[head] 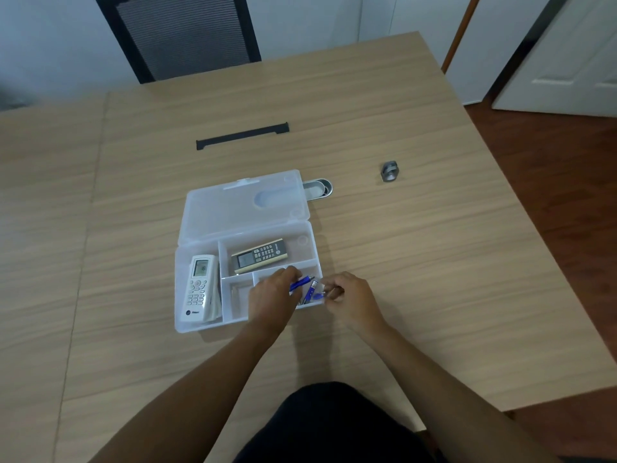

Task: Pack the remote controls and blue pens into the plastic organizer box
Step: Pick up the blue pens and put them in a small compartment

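Note:
A clear plastic organizer box [197, 324] lies open on the table, its lid [240, 208] flat behind it. A white remote [198, 287] lies in the left compartment, and a gold and black remote [259, 256] lies in the back compartment. My left hand [272, 295] is over the front right compartment, fingers closed on a blue pen [299, 282]. My right hand [350, 297] is at the box's right edge, pinching another blue pen [312, 290] that angles down into the same compartment. More pens below are mostly hidden.
A metal grommet [322, 188] in the table peeks out behind the lid. A small grey metal piece [390, 171] sits at the right, a black cable slot [242, 136] farther back. A black mesh chair [180, 35] stands past the table's far edge.

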